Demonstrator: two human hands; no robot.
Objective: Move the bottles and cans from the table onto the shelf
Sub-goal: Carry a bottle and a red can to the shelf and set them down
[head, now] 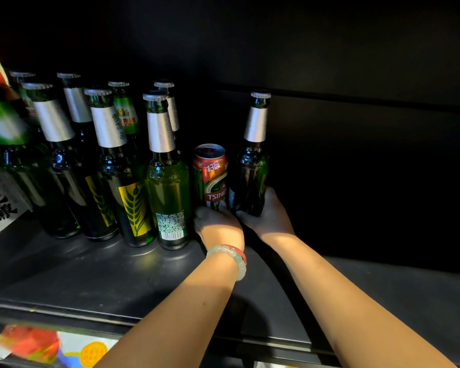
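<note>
Both forearms are reaching over the shelf [96, 274] front edge. Left hand [218, 227] fingers are grasping the can [210, 176]; right hand [270, 216] fingers are grasping the bottle [252, 168]. Seat both upright beside the bottle row [104, 160] before releasing.

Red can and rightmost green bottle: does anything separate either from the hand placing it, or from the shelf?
Nothing visible does. The left hand grips the red can at its base, and the right hand grips the rightmost green bottle; both appear already down on the shelf.
</note>
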